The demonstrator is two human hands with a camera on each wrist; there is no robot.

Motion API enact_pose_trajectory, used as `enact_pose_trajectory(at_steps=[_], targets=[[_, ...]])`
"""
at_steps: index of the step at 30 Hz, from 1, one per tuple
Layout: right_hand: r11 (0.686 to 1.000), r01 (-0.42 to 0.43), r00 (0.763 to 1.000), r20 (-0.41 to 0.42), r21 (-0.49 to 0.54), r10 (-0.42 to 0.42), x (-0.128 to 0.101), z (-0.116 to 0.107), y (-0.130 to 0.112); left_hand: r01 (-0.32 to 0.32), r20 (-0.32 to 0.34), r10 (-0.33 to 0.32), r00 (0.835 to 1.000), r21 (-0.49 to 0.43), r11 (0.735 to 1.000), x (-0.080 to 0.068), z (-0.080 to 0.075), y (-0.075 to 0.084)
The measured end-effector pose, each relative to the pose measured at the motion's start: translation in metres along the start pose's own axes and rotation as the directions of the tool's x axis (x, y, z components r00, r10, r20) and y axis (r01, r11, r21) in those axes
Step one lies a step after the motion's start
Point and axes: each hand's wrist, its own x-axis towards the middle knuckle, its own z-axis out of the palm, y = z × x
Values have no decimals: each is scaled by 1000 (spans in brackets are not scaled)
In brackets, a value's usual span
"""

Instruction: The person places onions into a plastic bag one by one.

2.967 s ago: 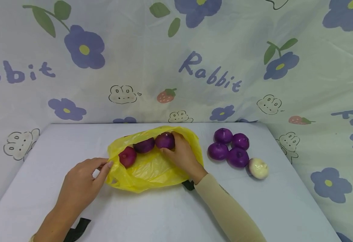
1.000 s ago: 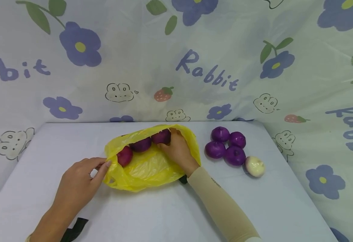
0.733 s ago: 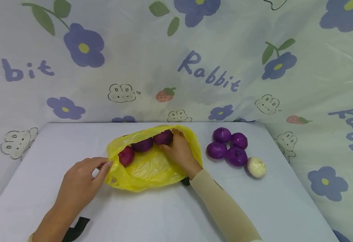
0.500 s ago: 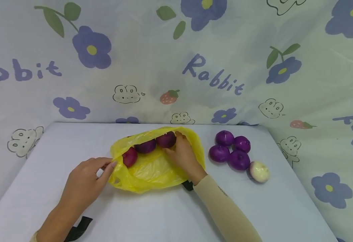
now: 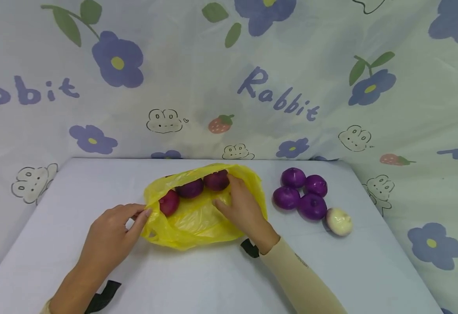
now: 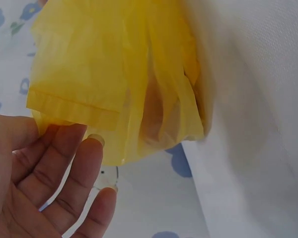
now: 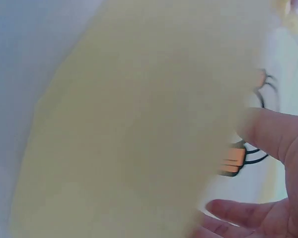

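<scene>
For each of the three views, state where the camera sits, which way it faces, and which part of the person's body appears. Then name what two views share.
Head: worn high, facing forward and down at the table; both forearms, left hand and right hand show.
Left wrist: at the left hand, facing the yellow bag; palm and fingers show.
Right wrist: at the right hand, blurred yellow plastic up close; thumb and fingertips show.
Shared: head and left wrist both show the left hand pinching the yellow bag's edge.
</scene>
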Motion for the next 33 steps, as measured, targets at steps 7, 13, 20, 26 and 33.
enact_pose_trajectory(at_steps=[7, 13, 20, 26, 33], targets=[[1000, 5, 999, 51, -24, -4, -19, -14, -10, -5, -3, 5, 1000, -5, 1000, 0, 0, 0], [1000, 26, 998, 63, -8, -26, -33, -22, -14, -23, -5, 23, 1000, -7, 1000, 0, 1, -1], [998, 59, 996, 71, -15, -57, -44, -30, -19, -11, 4, 11, 1000, -4, 1000, 0, 0, -1], [996, 78, 994, 79, -49, -74, -54, -38, -22, -14, -3, 14, 1000, -8, 1000, 0, 0, -1], [993, 97, 992, 84, -63, -91, -67, -45, -22, 1, 13, -1, 1000, -12, 1000, 2, -1, -1]])
